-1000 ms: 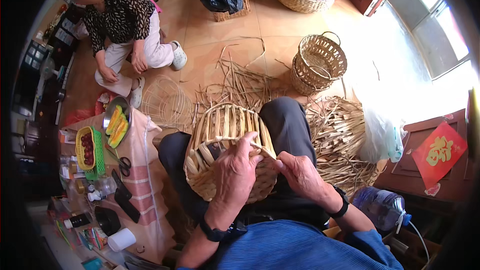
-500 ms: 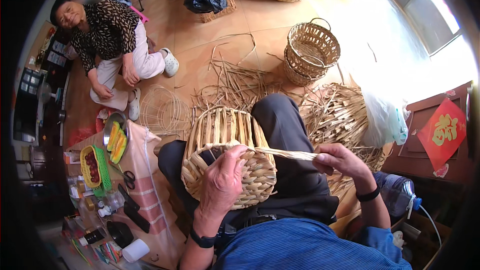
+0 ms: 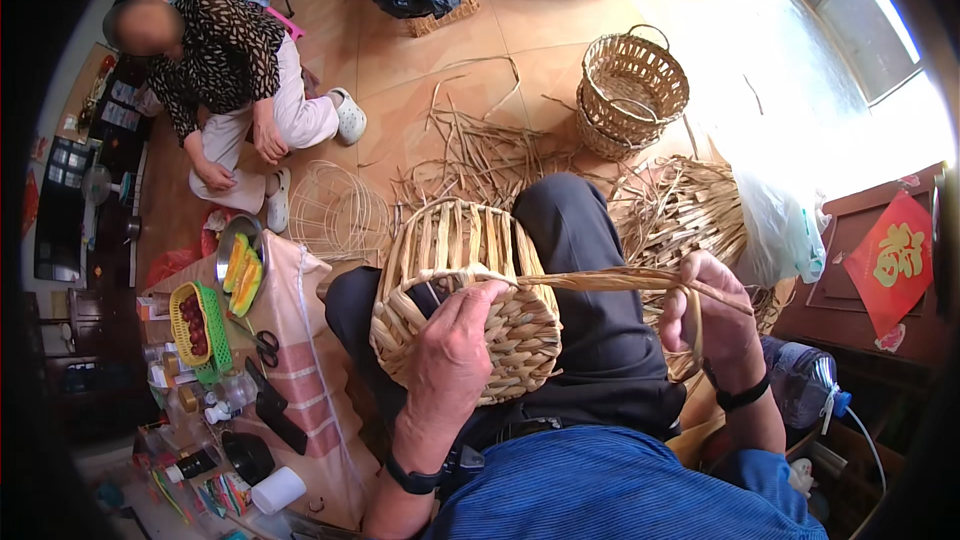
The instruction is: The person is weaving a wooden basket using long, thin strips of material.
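Observation:
A partly woven straw basket lies tilted across my lap, its thick plaited part toward me and its bare upright stakes pointing away. My left hand is closed on the plaited edge, thumb and finger pinching where a long flat straw strip comes out. That strip runs taut to the right, above my dark trousers. At its far end my right hand holds it between thumb and fingers, and a loose end loops down by the palm. Part of the basket is hidden behind my left hand.
A wire frame and scattered straw lie ahead on the floor. Stacked baskets stand beyond a straw pile. At left, scissors lie on a cluttered table; a seated person is beyond. A water jug stands right.
My right hand has moved a little right and its fingers have shifted; more of the strip shows, with a loop now hanging. My left hand stays at the basket edge. The view has shifted slightly.

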The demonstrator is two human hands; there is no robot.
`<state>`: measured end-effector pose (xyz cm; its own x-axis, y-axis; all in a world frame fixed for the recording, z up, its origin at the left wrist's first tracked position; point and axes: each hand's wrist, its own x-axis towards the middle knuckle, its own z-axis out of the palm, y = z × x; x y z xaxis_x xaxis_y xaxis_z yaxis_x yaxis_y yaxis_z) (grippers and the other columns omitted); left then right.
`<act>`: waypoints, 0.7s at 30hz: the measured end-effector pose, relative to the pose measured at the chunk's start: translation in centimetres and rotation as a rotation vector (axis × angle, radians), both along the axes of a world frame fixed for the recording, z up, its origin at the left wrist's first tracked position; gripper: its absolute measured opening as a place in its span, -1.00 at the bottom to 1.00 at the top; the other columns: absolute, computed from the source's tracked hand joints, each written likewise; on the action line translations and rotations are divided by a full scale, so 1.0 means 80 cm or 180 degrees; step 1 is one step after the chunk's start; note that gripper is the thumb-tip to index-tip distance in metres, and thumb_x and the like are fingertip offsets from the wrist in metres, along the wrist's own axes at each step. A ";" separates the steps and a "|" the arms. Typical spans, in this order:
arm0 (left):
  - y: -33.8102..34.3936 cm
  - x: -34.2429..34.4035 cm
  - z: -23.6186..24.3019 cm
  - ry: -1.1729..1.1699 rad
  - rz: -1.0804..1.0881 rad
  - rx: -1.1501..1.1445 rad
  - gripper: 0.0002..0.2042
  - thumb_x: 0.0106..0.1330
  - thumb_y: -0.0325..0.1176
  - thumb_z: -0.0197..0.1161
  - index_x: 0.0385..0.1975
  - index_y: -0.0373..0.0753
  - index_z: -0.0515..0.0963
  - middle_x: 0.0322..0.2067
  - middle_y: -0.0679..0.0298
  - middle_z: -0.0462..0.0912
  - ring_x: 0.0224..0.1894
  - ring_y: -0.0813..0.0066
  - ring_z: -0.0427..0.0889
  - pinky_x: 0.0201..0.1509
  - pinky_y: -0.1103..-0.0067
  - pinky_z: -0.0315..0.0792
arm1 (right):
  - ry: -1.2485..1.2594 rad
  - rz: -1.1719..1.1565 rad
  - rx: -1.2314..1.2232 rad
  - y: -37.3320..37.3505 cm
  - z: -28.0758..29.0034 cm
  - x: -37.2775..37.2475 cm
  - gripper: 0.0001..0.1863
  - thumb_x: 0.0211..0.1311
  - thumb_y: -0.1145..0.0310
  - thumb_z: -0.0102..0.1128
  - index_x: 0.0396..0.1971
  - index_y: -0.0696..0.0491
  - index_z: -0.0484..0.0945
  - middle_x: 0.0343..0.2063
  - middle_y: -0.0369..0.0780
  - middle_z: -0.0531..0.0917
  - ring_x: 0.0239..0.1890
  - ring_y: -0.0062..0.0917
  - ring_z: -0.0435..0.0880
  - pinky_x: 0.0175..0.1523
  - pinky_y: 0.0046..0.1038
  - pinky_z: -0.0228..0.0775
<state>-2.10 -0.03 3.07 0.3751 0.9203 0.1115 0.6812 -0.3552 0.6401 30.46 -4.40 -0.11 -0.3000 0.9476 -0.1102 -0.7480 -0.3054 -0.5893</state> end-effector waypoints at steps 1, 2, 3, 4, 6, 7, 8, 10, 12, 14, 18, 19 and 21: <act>0.000 0.000 -0.001 -0.0006 0.0006 0.0002 -0.62 0.34 -0.75 0.12 0.12 -0.32 0.58 -0.04 -0.01 0.76 0.04 -0.03 0.77 0.15 0.22 0.64 | -0.0092 -0.0137 0.0104 -0.001 0.005 -0.009 -0.66 0.56 0.41 0.27 0.20 0.12 0.44 -0.18 0.08 0.78 -0.16 -0.14 0.87 -0.22 -0.29 0.80; 0.001 0.000 -0.002 -0.0003 -0.0034 0.0013 -0.61 0.34 -0.76 0.11 0.12 -0.32 0.58 -0.03 -0.02 0.75 0.05 -0.04 0.77 0.16 0.22 0.64 | 0.0133 -0.0182 0.0238 0.002 0.007 -0.015 -0.55 0.48 0.53 0.32 0.27 0.11 0.39 -0.06 0.09 0.76 -0.02 -0.12 0.85 -0.08 -0.29 0.81; 0.001 -0.002 -0.003 0.0006 -0.0063 0.0026 -0.60 0.33 -0.77 0.11 0.13 -0.32 0.58 -0.02 -0.02 0.75 0.06 -0.05 0.76 0.18 0.22 0.63 | 0.0132 -0.0164 0.0241 0.006 0.007 -0.021 -0.55 0.48 0.53 0.32 0.27 0.11 0.39 -0.06 0.09 0.76 -0.02 -0.12 0.85 -0.08 -0.29 0.81; 0.001 -0.003 -0.004 0.0004 -0.0045 0.0030 -0.60 0.33 -0.77 0.11 0.13 -0.32 0.58 -0.02 -0.02 0.75 0.06 -0.05 0.76 0.18 0.22 0.63 | 0.0085 -0.0322 0.0368 0.010 0.005 -0.026 -0.49 0.45 0.56 0.34 0.30 0.10 0.37 -0.01 0.08 0.75 0.01 -0.13 0.84 -0.04 -0.27 0.80; 0.003 -0.005 -0.006 -0.0071 -0.0071 -0.0054 -0.59 0.33 -0.77 0.09 0.13 -0.30 0.58 -0.02 -0.01 0.74 0.06 -0.06 0.75 0.18 0.21 0.63 | 0.0212 -0.0434 0.0457 0.016 -0.009 -0.026 -0.34 0.40 0.63 0.36 0.41 0.04 0.29 0.13 -0.01 0.70 0.14 -0.18 0.79 0.09 -0.27 0.75; 0.003 -0.005 -0.005 -0.0086 -0.0060 -0.0053 -0.59 0.33 -0.77 0.09 0.13 -0.30 0.58 -0.02 -0.01 0.74 0.06 -0.06 0.75 0.18 0.21 0.63 | 0.0198 -0.0422 0.0459 0.019 -0.013 -0.027 -0.34 0.40 0.63 0.36 0.41 0.04 0.29 0.13 -0.01 0.70 0.14 -0.18 0.79 0.09 -0.27 0.75; 0.004 -0.004 -0.003 -0.0113 -0.0054 -0.0139 -0.58 0.33 -0.78 0.08 0.13 -0.29 0.58 -0.03 0.00 0.74 0.05 -0.07 0.75 0.18 0.21 0.62 | 0.0270 -0.0649 0.0415 0.021 -0.016 -0.029 -0.32 0.40 0.62 0.37 0.43 0.02 0.29 0.12 -0.07 0.68 0.12 -0.23 0.78 0.09 -0.28 0.72; 0.002 -0.003 -0.002 -0.0140 -0.0010 -0.0232 -0.58 0.32 -0.79 0.07 0.13 -0.29 0.58 -0.03 0.00 0.73 0.05 -0.07 0.74 0.18 0.20 0.62 | 0.0206 -0.1105 0.0299 0.028 -0.012 -0.037 -0.39 0.48 0.50 0.34 0.43 -0.02 0.31 0.00 -0.18 0.65 -0.05 -0.37 0.71 0.04 -0.33 0.63; 0.002 -0.004 -0.001 -0.0123 -0.0009 -0.0288 -0.58 0.32 -0.79 0.05 0.11 -0.28 0.58 -0.04 0.01 0.72 0.04 -0.08 0.74 0.17 0.18 0.61 | -0.0188 -0.1290 0.0351 0.043 -0.008 -0.035 -0.60 0.63 0.32 0.21 0.34 -0.02 0.39 -0.22 -0.28 0.60 -0.28 -0.51 0.60 -0.11 -0.39 0.53; 0.002 -0.002 0.001 -0.0122 -0.0010 -0.0297 -0.59 0.32 -0.79 0.05 0.11 -0.29 0.57 -0.04 0.00 0.72 0.04 -0.07 0.74 0.17 0.18 0.61 | -0.0767 -0.1333 0.0488 0.057 -0.015 -0.013 -0.72 0.75 0.15 0.03 0.09 0.05 0.57 -0.50 -0.42 0.44 -0.48 -0.67 0.37 -0.33 -0.52 0.29; 0.002 -0.005 -0.004 -0.0258 -0.0050 -0.0278 -0.61 0.33 -0.78 0.04 0.10 -0.33 0.56 -0.05 0.00 0.71 0.06 -0.05 0.72 0.18 0.18 0.59 | -0.1255 -0.2079 -0.0272 0.070 -0.009 0.018 -0.68 0.75 0.11 0.05 -0.04 0.06 0.62 -0.55 -0.49 0.32 -0.52 -0.76 0.21 -0.42 -0.58 0.09; 0.000 -0.004 -0.004 -0.0283 -0.0024 -0.0278 -0.61 0.33 -0.78 0.04 0.10 -0.33 0.56 -0.05 0.00 0.71 0.06 -0.05 0.72 0.18 0.18 0.59 | -0.1244 -0.2264 -0.0441 0.073 -0.012 0.038 -0.69 0.75 0.14 0.05 -0.08 0.07 0.60 -0.53 -0.48 0.29 -0.53 -0.74 0.16 -0.42 -0.59 0.08; -0.001 -0.004 -0.004 -0.0283 -0.0024 -0.0174 -0.61 0.31 -0.78 0.02 0.07 -0.30 0.56 -0.08 0.01 0.71 0.02 -0.08 0.74 0.14 0.21 0.60 | -0.0944 -0.2742 -0.0474 0.082 -0.015 0.071 -0.70 0.75 0.17 0.05 -0.12 0.09 0.58 -0.51 -0.46 0.27 -0.53 -0.74 0.13 -0.41 -0.59 0.09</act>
